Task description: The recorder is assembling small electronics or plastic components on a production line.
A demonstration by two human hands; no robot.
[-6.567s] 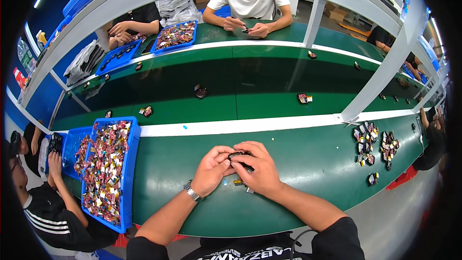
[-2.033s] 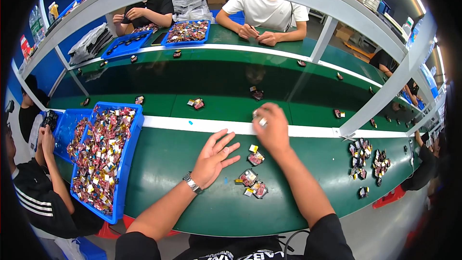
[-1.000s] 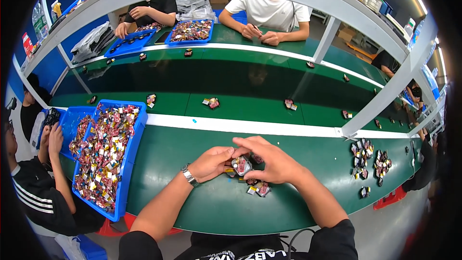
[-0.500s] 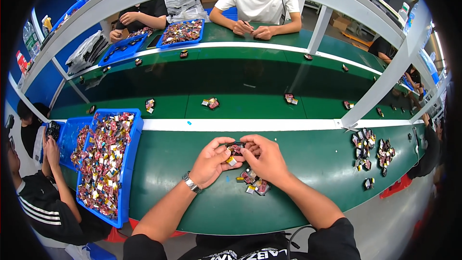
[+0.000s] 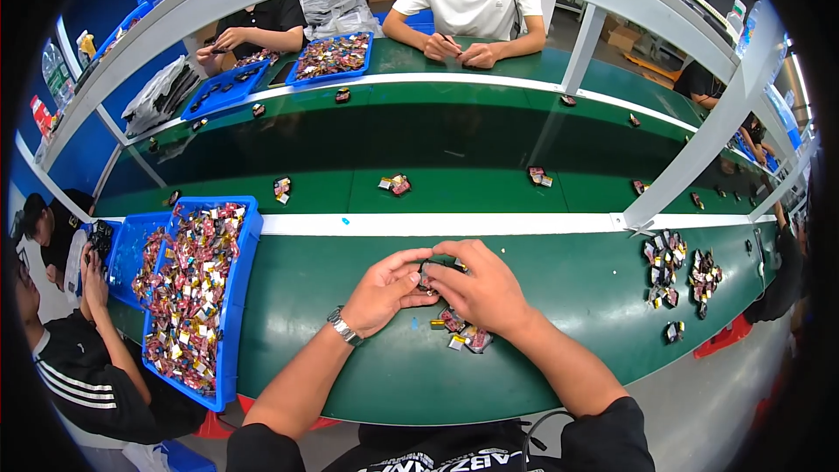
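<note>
Both hands are working together over the near bench. The left hand is curled inward, its thumb and fingers closed around the left side of a small dark-cased unit. The right hand meets it from the other side, fingers bent and pinching the same unit; its fingers hide much of the part, so the exact contact points cannot be told. The unit sits between the two sets of fingertips, raised above the green bench top. A metal-banded watch is worn on the left wrist.

Just below the right hand, a small group of similar units lies on the bench, with pink, white and yellow parts showing. A blue scrap lies to their left.

At the left end of the bench stands a blue tray, heaped with pink, white and yellow parts. Toward the right end lie two clusters of units, one left of the other, with a single unit apart, nearer the bench edge.

Beyond the white rail, spaced units lie on the green lane. Across it, a co-worker in a white shirt sits with both hands low over the far bench.
</note>
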